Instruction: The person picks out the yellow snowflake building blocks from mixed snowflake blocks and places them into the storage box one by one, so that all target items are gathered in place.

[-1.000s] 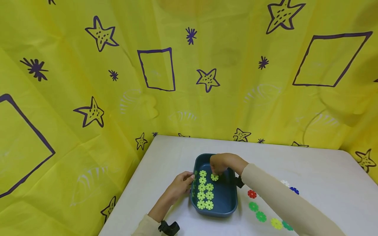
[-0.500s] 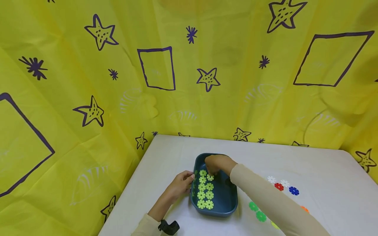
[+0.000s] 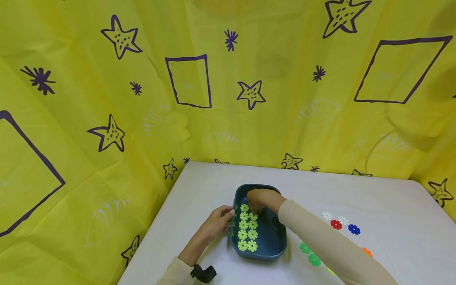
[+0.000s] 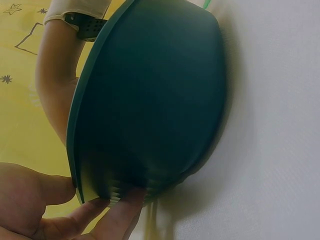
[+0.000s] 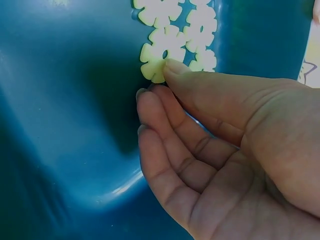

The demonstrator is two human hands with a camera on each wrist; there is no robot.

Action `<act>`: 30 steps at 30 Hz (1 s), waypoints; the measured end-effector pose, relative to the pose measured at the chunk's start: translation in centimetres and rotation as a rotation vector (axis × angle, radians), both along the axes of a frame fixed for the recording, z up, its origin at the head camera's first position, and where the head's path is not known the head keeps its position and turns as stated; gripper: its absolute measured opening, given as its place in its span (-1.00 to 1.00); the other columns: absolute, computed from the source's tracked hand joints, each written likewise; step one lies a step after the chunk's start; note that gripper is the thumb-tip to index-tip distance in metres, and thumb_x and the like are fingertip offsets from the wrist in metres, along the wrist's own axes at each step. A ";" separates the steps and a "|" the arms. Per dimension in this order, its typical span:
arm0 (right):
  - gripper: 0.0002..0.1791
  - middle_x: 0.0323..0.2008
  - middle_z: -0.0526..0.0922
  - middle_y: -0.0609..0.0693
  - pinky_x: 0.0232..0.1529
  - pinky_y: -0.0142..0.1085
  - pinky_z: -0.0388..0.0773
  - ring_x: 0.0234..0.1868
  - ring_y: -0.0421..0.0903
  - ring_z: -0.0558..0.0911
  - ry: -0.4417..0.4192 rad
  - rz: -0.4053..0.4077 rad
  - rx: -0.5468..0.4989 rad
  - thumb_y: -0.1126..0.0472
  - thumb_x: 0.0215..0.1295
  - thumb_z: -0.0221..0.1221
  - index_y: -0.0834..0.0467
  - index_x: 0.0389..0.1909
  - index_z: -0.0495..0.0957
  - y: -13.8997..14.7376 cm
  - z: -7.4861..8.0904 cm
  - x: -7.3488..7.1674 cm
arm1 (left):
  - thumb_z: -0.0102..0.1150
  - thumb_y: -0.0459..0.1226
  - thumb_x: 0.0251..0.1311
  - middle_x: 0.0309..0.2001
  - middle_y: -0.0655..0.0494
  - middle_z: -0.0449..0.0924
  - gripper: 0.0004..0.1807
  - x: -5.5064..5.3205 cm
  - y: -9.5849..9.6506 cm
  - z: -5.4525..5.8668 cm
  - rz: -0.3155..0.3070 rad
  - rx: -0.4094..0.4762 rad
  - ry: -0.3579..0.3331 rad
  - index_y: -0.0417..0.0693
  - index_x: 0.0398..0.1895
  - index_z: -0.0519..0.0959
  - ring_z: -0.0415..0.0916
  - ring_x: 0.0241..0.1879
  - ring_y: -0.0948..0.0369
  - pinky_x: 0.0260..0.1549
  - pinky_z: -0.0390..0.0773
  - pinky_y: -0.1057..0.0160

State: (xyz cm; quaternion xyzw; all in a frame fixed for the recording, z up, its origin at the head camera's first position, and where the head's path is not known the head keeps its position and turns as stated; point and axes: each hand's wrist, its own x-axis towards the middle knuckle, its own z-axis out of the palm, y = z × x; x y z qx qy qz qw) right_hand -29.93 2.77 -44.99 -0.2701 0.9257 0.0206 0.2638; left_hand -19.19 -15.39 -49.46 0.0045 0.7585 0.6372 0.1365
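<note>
In the head view a dark blue tub (image 3: 271, 237) stands on the table, with two columns of yellow-green flower-shaped discs (image 3: 242, 234) lying along its left side. My left hand (image 3: 215, 222) grips the tub's left wall; the left wrist view has the thumb at the rim and fingers against the outer side. Inside the tub is my right hand (image 3: 263, 200), over the far end of the second column. There, in the right wrist view, its thumb and curled fingers pinch the edge of a yellow-green flower disc (image 5: 161, 52). Part of that disc is hidden by the thumb.
Right of the tub lie loose flower discs: white ones (image 3: 326, 215), a red one (image 3: 336, 225), a blue one (image 3: 354, 229), green ones (image 3: 314, 260) and an orange one (image 3: 367, 252). The right sleeve (image 3: 331, 237) covers some. A yellow patterned curtain (image 3: 221, 126) borders the white table (image 3: 210, 182).
My right hand has moved left inside the tub, bringing its disc from apart to beside the first column. In the last half second it has barely moved. The left hand keeps its place.
</note>
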 end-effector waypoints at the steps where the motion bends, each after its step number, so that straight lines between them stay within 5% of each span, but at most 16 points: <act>1: -0.73 -0.60 0.49 -0.07 -0.44 -0.34 0.33 -0.56 -0.17 0.41 -0.001 -0.005 -0.014 0.27 0.40 0.35 0.14 -0.53 0.60 0.0 0.0 0.0 | 0.01 -0.21 0.64 0.24 -0.23 0.54 -0.56 0.0 0.0 0.0 -0.001 0.000 0.001 -0.37 0.35 0.45 0.58 0.15 0.03 0.09 0.72 0.01; 8: -0.76 -0.56 0.55 -0.07 -0.39 -0.33 0.40 -0.51 -0.17 0.46 0.005 -0.006 -0.076 0.25 0.40 0.37 0.12 -0.50 0.64 0.7 0.6 0.6 | 0.02 -0.21 0.64 0.23 -0.22 0.54 -0.57 0.0 0.1 0.1 0.003 0.007 -0.008 -0.36 0.34 0.46 0.58 0.16 0.02 0.11 0.71 -0.02; 14: -0.83 -0.44 0.60 -0.09 -0.26 -0.24 0.55 -0.38 -0.14 0.54 0.012 0.010 -0.194 0.25 0.40 0.38 0.06 -0.40 0.63 2.6 2.9 0.4 | 0.02 -0.20 0.64 0.24 -0.21 0.55 -0.57 0.0 0.3 0.2 0.015 0.006 -0.010 -0.35 0.34 0.47 0.58 0.17 0.02 0.12 0.70 -0.04; 23: -0.91 -0.33 0.64 -0.07 -0.24 -0.23 0.61 -0.32 -0.12 0.60 0.023 0.030 -0.299 0.16 0.45 0.34 0.09 -0.23 0.65 9.0 7.9 0.1 | 0.02 -0.17 0.64 0.27 -0.22 0.55 -0.56 0.1 0.1 0.1 0.016 -0.005 -0.006 -0.33 0.34 0.48 0.58 0.17 0.01 0.11 0.71 -0.02; 30: -0.86 -0.31 0.66 -0.09 -0.23 -0.21 0.63 -0.27 -0.10 0.60 0.020 -0.036 -0.347 0.15 0.41 0.37 0.09 -0.14 0.65 15.0 10.1 2.4 | 0.01 -0.18 0.65 0.26 -0.21 0.55 -0.57 0.0 0.1 0.1 0.019 -0.003 -0.003 -0.33 0.33 0.48 0.59 0.18 -0.02 0.09 0.71 0.01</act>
